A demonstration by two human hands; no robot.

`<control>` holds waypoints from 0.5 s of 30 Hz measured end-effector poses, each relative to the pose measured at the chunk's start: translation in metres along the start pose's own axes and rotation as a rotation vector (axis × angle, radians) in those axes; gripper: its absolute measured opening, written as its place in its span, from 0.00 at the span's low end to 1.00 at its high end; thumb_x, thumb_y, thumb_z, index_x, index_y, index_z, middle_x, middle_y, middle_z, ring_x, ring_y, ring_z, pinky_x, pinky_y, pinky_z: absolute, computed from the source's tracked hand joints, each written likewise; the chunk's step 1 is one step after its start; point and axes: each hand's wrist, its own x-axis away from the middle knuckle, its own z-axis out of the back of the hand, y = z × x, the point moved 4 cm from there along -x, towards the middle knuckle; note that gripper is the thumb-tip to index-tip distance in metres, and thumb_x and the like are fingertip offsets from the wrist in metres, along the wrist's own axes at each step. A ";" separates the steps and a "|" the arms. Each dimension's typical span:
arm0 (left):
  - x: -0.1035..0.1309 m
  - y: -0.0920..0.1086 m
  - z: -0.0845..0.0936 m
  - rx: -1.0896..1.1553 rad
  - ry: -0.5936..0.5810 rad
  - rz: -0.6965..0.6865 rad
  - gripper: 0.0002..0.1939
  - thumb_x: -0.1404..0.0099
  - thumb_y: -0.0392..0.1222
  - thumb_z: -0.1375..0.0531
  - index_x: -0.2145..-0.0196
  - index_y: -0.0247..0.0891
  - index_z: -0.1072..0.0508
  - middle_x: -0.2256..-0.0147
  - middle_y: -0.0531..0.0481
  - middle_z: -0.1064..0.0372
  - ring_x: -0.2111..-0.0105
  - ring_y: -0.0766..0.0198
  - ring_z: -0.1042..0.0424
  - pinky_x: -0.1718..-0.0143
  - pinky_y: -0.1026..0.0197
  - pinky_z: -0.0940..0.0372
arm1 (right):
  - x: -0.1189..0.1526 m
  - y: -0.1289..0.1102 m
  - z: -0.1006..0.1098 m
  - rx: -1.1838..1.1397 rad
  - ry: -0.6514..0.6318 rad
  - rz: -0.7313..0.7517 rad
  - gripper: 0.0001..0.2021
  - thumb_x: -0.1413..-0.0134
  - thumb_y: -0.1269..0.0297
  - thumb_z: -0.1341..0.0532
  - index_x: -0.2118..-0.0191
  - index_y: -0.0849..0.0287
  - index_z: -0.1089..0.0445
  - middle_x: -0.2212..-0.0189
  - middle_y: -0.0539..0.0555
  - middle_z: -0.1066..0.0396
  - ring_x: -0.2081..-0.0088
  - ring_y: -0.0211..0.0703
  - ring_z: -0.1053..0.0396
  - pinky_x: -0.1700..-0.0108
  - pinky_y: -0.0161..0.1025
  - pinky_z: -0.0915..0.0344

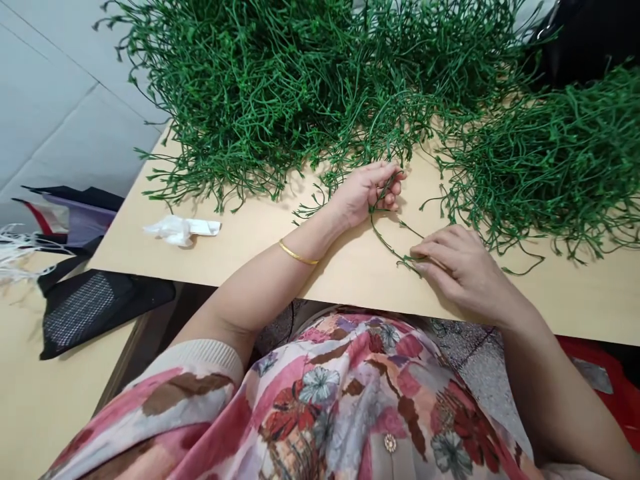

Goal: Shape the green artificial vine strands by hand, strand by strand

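Thin green artificial plant stems point(384, 241) stretch between my two hands just above the table. My left hand point(367, 193) is closed around their upper part, with the fingers curled and the palm turned up. Lower and to the right, my right hand point(457, 270) pinches the stems between thumb and forefinger. A large heap of similar green stems point(280, 87) lies beyond my left hand. Another pile of green stems point(555, 160) spreads out to the right, beyond my right hand.
On the pale table point(260, 250), a crumpled white plastic wrapper point(181, 229) lies at the left. Black mesh fabric point(95, 307) and white strands point(20, 257) rest on a lower surface at left. A black bag point(590, 40) stands at the back right.
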 end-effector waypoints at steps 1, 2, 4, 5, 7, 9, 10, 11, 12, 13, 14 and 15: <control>0.000 0.000 0.000 0.001 0.005 -0.004 0.11 0.39 0.44 0.45 0.67 0.31 0.33 0.78 0.56 0.37 0.83 0.77 0.39 0.75 0.70 0.37 | 0.001 0.001 -0.003 0.044 0.019 -0.019 0.08 0.45 0.63 0.46 0.64 0.56 0.30 0.67 0.55 0.30 0.61 0.47 0.38 0.57 0.47 0.45; 0.000 0.000 0.000 0.003 0.009 -0.007 0.11 0.39 0.45 0.44 0.67 0.31 0.33 0.78 0.55 0.37 0.83 0.77 0.39 0.76 0.70 0.37 | 0.002 0.002 -0.005 0.071 0.039 -0.033 0.08 0.44 0.63 0.46 0.65 0.56 0.31 0.69 0.55 0.30 0.62 0.47 0.38 0.58 0.46 0.46; 0.000 0.000 0.001 0.003 0.008 -0.010 0.11 0.39 0.45 0.44 0.68 0.31 0.33 0.78 0.55 0.37 0.83 0.77 0.39 0.76 0.70 0.37 | 0.004 0.002 -0.001 0.070 0.079 -0.040 0.07 0.44 0.64 0.47 0.67 0.55 0.31 0.71 0.54 0.31 0.64 0.45 0.37 0.59 0.45 0.45; -0.001 0.000 0.001 0.003 0.003 -0.011 0.11 0.39 0.45 0.44 0.68 0.31 0.33 0.78 0.55 0.37 0.83 0.77 0.39 0.77 0.70 0.38 | 0.005 0.002 0.004 0.057 0.106 -0.033 0.07 0.45 0.65 0.46 0.67 0.55 0.31 0.71 0.53 0.30 0.65 0.45 0.36 0.60 0.45 0.44; -0.002 -0.001 0.002 0.002 -0.006 -0.012 0.10 0.39 0.43 0.43 0.69 0.31 0.33 0.78 0.55 0.37 0.83 0.77 0.39 0.77 0.70 0.38 | 0.005 0.002 0.024 0.059 0.199 -0.018 0.07 0.46 0.66 0.46 0.67 0.55 0.31 0.70 0.53 0.30 0.66 0.44 0.34 0.60 0.44 0.42; -0.004 -0.002 0.003 0.001 -0.015 -0.020 0.09 0.39 0.42 0.43 0.69 0.31 0.33 0.78 0.55 0.36 0.82 0.78 0.39 0.77 0.71 0.38 | 0.002 0.006 0.052 0.149 0.341 -0.023 0.07 0.46 0.66 0.46 0.68 0.56 0.30 0.71 0.55 0.29 0.65 0.45 0.33 0.60 0.44 0.41; -0.004 -0.003 0.002 -0.003 -0.026 -0.028 0.08 0.39 0.41 0.43 0.70 0.31 0.33 0.78 0.55 0.36 0.82 0.78 0.39 0.77 0.71 0.39 | -0.001 0.009 0.067 0.228 0.410 -0.039 0.08 0.46 0.66 0.46 0.68 0.57 0.29 0.72 0.56 0.29 0.65 0.46 0.32 0.60 0.45 0.40; -0.004 -0.004 0.002 -0.010 -0.038 -0.039 0.08 0.40 0.40 0.43 0.70 0.31 0.32 0.78 0.55 0.36 0.82 0.78 0.39 0.77 0.71 0.39 | -0.004 0.014 0.081 0.329 0.483 -0.067 0.09 0.46 0.65 0.46 0.68 0.58 0.29 0.72 0.58 0.29 0.63 0.48 0.31 0.59 0.46 0.40; -0.003 -0.004 0.001 -0.019 -0.052 -0.053 0.08 0.40 0.40 0.42 0.70 0.31 0.32 0.78 0.55 0.36 0.83 0.77 0.39 0.78 0.71 0.39 | -0.008 0.019 0.094 0.433 0.529 -0.104 0.10 0.46 0.64 0.46 0.67 0.60 0.28 0.70 0.59 0.29 0.61 0.51 0.31 0.57 0.48 0.40; -0.002 -0.005 0.000 -0.037 -0.070 -0.059 0.08 0.41 0.41 0.41 0.70 0.31 0.32 0.79 0.55 0.36 0.83 0.77 0.39 0.78 0.70 0.39 | -0.012 0.025 0.106 0.524 0.573 -0.154 0.11 0.46 0.63 0.46 0.66 0.60 0.28 0.67 0.61 0.29 0.57 0.55 0.32 0.56 0.51 0.40; -0.001 -0.006 0.000 -0.052 -0.066 -0.067 0.09 0.42 0.42 0.41 0.70 0.31 0.31 0.79 0.55 0.37 0.83 0.76 0.40 0.79 0.69 0.39 | -0.017 0.030 0.116 0.586 0.597 -0.203 0.11 0.46 0.63 0.46 0.63 0.60 0.28 0.63 0.63 0.30 0.54 0.59 0.35 0.55 0.54 0.42; 0.000 -0.007 0.000 -0.064 -0.067 -0.066 0.11 0.43 0.44 0.40 0.70 0.31 0.31 0.80 0.55 0.37 0.83 0.76 0.40 0.79 0.69 0.39 | -0.021 0.034 0.122 0.609 0.617 -0.245 0.12 0.47 0.62 0.45 0.60 0.58 0.28 0.59 0.63 0.31 0.51 0.63 0.37 0.54 0.58 0.43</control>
